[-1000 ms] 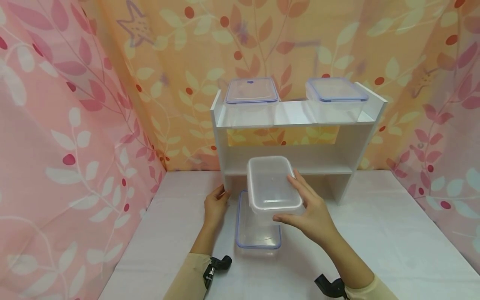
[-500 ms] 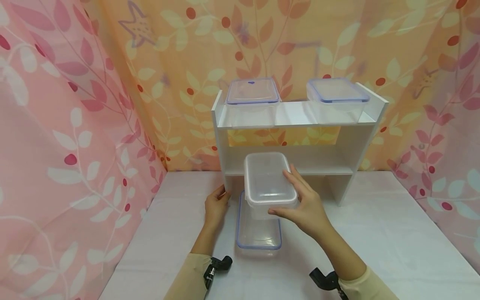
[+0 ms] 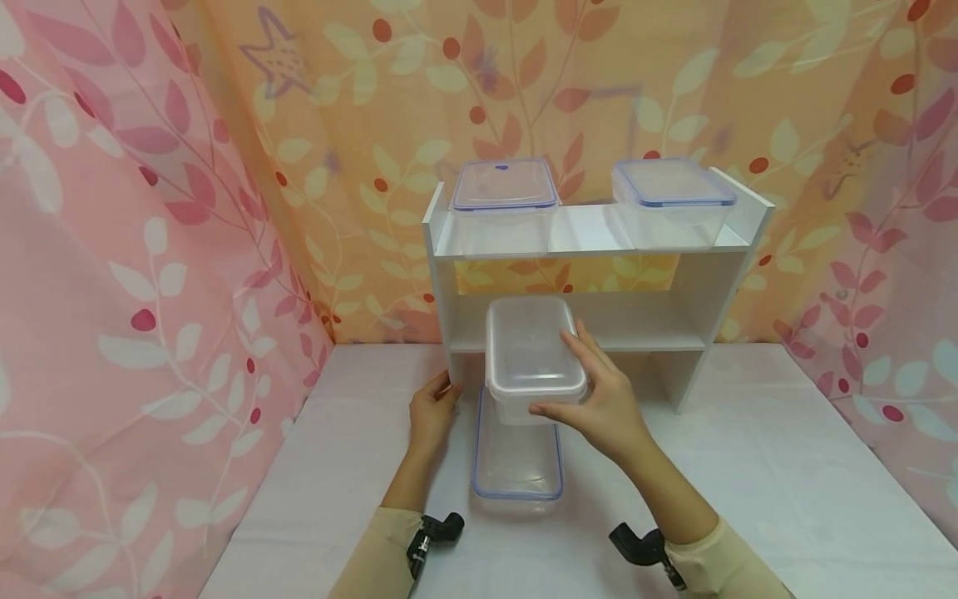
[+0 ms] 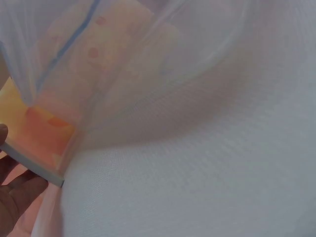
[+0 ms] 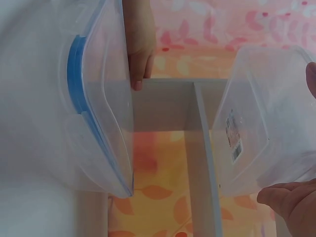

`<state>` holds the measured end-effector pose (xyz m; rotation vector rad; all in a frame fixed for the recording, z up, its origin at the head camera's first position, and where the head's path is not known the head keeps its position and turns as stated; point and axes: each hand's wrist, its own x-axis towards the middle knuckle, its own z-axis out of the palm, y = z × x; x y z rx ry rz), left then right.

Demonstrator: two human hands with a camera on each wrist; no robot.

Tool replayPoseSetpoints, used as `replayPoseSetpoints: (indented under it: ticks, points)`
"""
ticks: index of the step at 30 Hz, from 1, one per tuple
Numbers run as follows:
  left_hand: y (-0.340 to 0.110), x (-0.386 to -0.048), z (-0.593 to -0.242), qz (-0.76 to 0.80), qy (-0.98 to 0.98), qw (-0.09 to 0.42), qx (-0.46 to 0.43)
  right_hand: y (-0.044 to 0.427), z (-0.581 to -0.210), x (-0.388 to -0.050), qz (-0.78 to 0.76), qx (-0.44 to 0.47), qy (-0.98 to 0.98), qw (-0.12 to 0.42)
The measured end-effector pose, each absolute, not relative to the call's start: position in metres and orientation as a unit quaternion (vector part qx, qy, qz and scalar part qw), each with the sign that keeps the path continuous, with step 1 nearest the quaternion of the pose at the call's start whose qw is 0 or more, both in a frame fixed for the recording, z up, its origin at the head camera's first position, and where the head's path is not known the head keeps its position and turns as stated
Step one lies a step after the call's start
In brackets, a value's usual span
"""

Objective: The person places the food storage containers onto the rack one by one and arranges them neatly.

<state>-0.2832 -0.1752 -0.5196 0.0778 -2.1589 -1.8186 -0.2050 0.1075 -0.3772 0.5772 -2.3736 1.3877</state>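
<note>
My right hand [image 3: 609,408] grips the right side of a clear container with a whitish lid [image 3: 533,349], holding it up in front of the white shelf's [image 3: 651,341] middle board. Below it, a blue-rimmed clear container [image 3: 518,466] stands on the table, partly hidden. My left hand [image 3: 432,416] holds the lower front edge of the shelf's left side panel; in the left wrist view the fingers [image 4: 29,190] and thumb lie on either side of that panel. The right wrist view shows the held container [image 5: 256,123], with a small label, beside the right hand [image 5: 291,202].
On the shelf's top board stand two blue-rimmed clear containers, one at the left [image 3: 503,216] and one at the right [image 3: 674,208]. A white cloth [image 3: 337,466] covers the table. Patterned curtains [image 3: 359,249] hang behind and at both sides.
My right hand has moved the held container up, slightly left and away from me, toward the shelf. The left hand keeps its place on the side panel.
</note>
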Motion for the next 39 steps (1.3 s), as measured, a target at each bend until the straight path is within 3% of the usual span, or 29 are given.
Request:
replayPoseSetpoints:
  ticks: [39]
  points:
    - [-0.174, -0.283, -0.517, -0.64, -0.753, 0.148, 0.034, 0.082, -0.369, -0.243, 0.487, 0.206, -0.826, 0.196]
